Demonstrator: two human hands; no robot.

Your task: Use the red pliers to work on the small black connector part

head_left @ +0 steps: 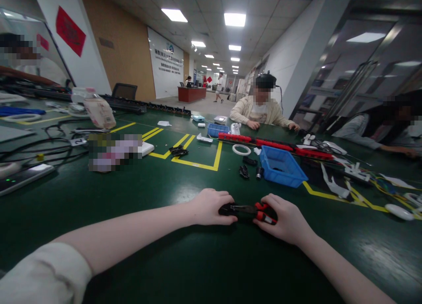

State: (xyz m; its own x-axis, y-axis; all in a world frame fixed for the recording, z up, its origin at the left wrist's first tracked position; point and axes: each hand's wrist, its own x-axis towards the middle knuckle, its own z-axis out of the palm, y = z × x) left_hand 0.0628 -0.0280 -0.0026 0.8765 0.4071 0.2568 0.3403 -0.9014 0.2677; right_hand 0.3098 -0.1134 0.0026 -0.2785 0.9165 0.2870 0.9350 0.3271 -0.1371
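Out in front of me over the green table (148,260), my right hand (288,220) is closed around the red and black handles of a pair of pliers (264,217). The dark jaws point left, toward my other hand. My left hand (209,207) is closed on a small black piece (226,209), pinched between thumb and fingers. The jaw tips meet or overlap this piece; I cannot tell whether they grip it. Beyond my hands lie a black bundled cable (244,171) and a short black cylindrical part (259,173).
Right of centre stands a blue bin (283,167). Behind it runs a long red strip (277,146), near a white ring (241,150). Black parts (178,151) lie by yellow tape. At left are a bottle (99,109) and cables. A person (259,106) sits across the table.
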